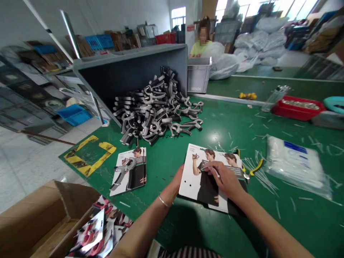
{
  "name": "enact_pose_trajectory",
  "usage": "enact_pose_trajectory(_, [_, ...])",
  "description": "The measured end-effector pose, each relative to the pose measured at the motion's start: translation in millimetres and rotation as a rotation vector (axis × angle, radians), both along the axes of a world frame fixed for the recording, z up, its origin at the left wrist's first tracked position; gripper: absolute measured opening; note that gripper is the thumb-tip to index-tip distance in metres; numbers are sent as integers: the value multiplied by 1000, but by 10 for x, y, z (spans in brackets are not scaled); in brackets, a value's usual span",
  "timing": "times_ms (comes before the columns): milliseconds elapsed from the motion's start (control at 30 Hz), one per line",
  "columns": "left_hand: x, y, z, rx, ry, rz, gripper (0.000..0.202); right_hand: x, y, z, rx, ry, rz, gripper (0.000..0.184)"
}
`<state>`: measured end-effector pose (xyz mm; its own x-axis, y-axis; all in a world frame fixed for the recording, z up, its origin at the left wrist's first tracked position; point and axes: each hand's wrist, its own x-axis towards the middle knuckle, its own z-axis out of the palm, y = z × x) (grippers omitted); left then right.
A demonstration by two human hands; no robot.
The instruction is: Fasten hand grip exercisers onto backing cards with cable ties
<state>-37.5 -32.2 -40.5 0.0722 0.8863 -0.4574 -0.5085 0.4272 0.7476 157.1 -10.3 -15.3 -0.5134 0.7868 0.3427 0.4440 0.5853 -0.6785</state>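
Observation:
My left hand (180, 176) grips the left edge of a printed cardboard backing card (195, 186), its fingers mostly hidden behind. The card is tilted up and has small punched holes. Over its front, my right hand (222, 176) is closed in a pinch; whatever sits between the fingertips is too small to make out. More printed cards (236, 168) lie beneath the right hand. To the left, a grey and black hand grip strengthener (129, 170) rests on another small stack of cards (120, 184).
A tipped grey bin (129, 57) spills a heap of hand grips (158, 107). On the right are yellow-handled pliers (254, 170), loose white cable ties (264, 179) and a plastic bag (295, 165). A carton (45, 222) stands lower left. A person (201, 44) is behind.

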Motion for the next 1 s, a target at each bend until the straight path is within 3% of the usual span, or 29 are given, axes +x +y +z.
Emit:
enact_pose_trajectory(100, [9,-167,55,51,92,-10,22,-24,-11,24,47,-26,51,18])
enact_pose_trajectory(333, [-50,-411,164,201,294,-205,20,-36,7,38,-55,62,66,10])
enact_pose_trajectory(400, [-47,-410,156,220,400,-191,23,-27,5,39,-68,89,86,9])
enact_pose_trajectory(500, [-63,-415,151,270,705,-61,35,-9,-3,45,-93,134,122,6])
enact_pose_trajectory(567, [-86,-449,167,282,811,-72,35,5,-5,52,-128,151,131,6])
enact_pose_trajectory(700, [-113,-578,215,221,479,-342,34,37,3,75,-204,155,125,6])
enact_pose_trajectory(767, [-101,-616,226,270,454,-314,37,53,11,89,-233,152,131,6])
enact_pose_trajectory(900, [-36,-563,202,535,799,-111,29,75,19,97,-246,150,135,6])
enact_pose_trajectory(1000, [22,-508,137,623,913,-37,29,72,3,91,-211,151,127,5])
